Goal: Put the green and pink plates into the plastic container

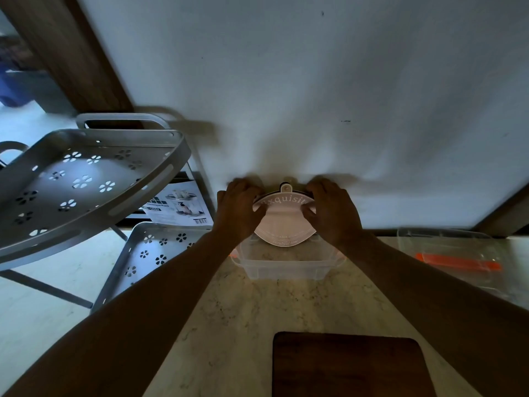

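A pink plate (283, 222) with white lettering stands tilted on edge, its lower rim inside a clear plastic container (286, 267) on the marble counter near the wall. My left hand (240, 207) grips the plate's left rim and my right hand (332, 209) grips its right rim. A dark edge peeks out behind the pink plate's top; I cannot tell if it is the green plate.
A grey perforated rack (86, 179) with a lower shelf (148, 253) stands left of the counter. A clear lid with an orange strip (458, 262) lies at the right. A dark wooden board (349, 365) sits at the counter's near edge. The white wall (315, 96) is just behind the container.
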Motion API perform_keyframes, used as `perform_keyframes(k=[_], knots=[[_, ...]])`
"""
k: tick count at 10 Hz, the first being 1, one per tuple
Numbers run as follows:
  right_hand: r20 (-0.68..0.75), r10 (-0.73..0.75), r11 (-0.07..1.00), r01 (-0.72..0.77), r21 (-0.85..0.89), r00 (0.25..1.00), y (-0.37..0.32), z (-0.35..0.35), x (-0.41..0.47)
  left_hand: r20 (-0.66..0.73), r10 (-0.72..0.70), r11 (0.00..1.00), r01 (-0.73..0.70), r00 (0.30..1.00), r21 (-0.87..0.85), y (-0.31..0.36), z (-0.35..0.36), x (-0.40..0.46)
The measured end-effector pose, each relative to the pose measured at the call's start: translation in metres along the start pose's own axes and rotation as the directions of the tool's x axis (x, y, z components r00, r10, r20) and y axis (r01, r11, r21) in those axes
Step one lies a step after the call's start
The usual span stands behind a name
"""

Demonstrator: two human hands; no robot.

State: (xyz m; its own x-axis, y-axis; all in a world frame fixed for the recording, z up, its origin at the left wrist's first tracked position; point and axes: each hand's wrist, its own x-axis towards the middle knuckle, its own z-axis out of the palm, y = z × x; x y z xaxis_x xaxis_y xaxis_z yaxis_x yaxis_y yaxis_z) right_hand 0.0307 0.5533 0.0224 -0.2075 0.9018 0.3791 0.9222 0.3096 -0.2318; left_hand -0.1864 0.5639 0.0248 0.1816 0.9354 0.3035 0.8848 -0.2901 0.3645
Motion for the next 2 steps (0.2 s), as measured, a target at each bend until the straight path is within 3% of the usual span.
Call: perform_keyframes(k=[2], knots=[[0.082,0.065,0.998,-0.064,-0.007,0.995,-0.0013,-0.0108,-0.0048,-0.002,0.016,1.000,-0.016,1.000,0.007,0.0019,-0.0088,-0.0065]])
